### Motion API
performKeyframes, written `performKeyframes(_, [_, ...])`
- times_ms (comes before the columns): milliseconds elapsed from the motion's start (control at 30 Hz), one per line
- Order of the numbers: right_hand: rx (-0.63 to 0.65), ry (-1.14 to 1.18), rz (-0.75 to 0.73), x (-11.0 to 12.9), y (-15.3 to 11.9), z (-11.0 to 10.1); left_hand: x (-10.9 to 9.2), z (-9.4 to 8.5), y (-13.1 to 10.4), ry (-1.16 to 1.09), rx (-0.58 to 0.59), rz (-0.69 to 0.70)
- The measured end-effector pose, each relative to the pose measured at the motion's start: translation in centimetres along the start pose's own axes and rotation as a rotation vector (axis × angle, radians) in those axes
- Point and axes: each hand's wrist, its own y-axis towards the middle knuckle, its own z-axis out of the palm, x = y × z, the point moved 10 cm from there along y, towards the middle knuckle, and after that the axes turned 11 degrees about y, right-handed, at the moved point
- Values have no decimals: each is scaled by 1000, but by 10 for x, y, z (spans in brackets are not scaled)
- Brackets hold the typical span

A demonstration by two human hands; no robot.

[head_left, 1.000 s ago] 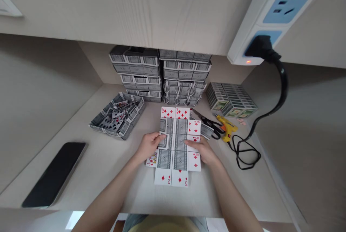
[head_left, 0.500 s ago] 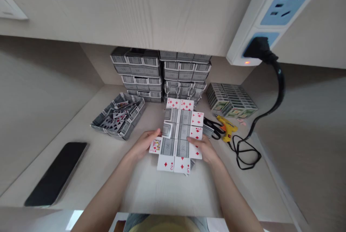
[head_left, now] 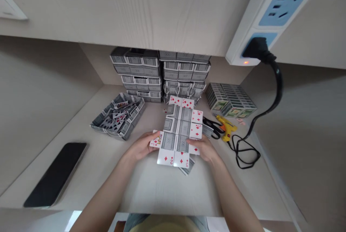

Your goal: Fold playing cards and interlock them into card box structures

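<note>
Between my hands is a flat panel of joined playing cards (head_left: pixel 184 129), grey backs in the middle and red diamond faces sticking out around the edge. My left hand (head_left: pixel 143 146) pinches its left side at the jack of diamonds (head_left: pixel 156 140). On the other side my right hand (head_left: pixel 204 147) grips the lower right edge, thumb on top of a grey card back. The panel is held tilted above the desk. A loose card (head_left: pixel 188 168) lies partly hidden beneath its lower end.
A card-built tray (head_left: pixel 129 125) with loose cards stands left. Stacked card boxes (head_left: pixel 140 69) are behind, with packed card decks (head_left: pixel 232 98) to their right. Scissors (head_left: pixel 213 127) and a yellow glue gun (head_left: pixel 227 126) lie right. A phone (head_left: pixel 55 174) lies left; a power strip (head_left: pixel 266 22) hangs above.
The panel has tilted, its lower edge rising a little and its left side turning. More of the loose card beneath shows now. Both hands keep their hold.
</note>
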Motion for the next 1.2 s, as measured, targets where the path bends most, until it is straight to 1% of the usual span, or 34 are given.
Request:
performKeyframes(100, [-10, 36, -10, 4, 0, -3, 2, -4, -3, -157, 40, -8])
performKeyframes(200, [-23, 31, -8, 4, 0, -5, 5, -1, -4, -172, 128, 9])
performKeyframes(267, [-27, 20, -13, 4, -1, -5, 5, 6, -5, -172, 220, 32])
performKeyframes(367, [-7, 15, -32, 4, 0, -2, 6, 23, -8, -175, 368, 37])
performKeyframes(433, [0, 6, -45, 4, 0, -1, 6, 32, -10, -145, 413, 36])
performKeyframes(533, [-10, -27, -67, 2, 1, -2, 7, 39, -11, -62, 393, 36])
performKeyframes(633, [-21, -57, -84, 0, 3, -4, 12, 41, -8, 18, 326, 5])
performKeyframes(733, [-38, -52, -84, -1, 4, -7, 16, 40, -4, -2, 264, -29])
performKeyframes(833, [-40, -2, -75, 0, 5, -8, 17, 41, -4, -96, 266, -53])
performKeyframes(900, [-31, 30, -69, 1, 4, -6, 14, 41, -4, -128, 261, -45])
performKeyframes(1000, [-19, 49, -70, 4, 2, -2, 13, 41, -6, -115, 251, -36])
performKeyframes(1133, [-4, 40, -72, 3, 1, 2, 18, 38, -5, -87, 239, -60])
performKeyframes(1200, [6, 32, -74, 1, 2, 2, 18, 37, -4, -80, 251, -42])
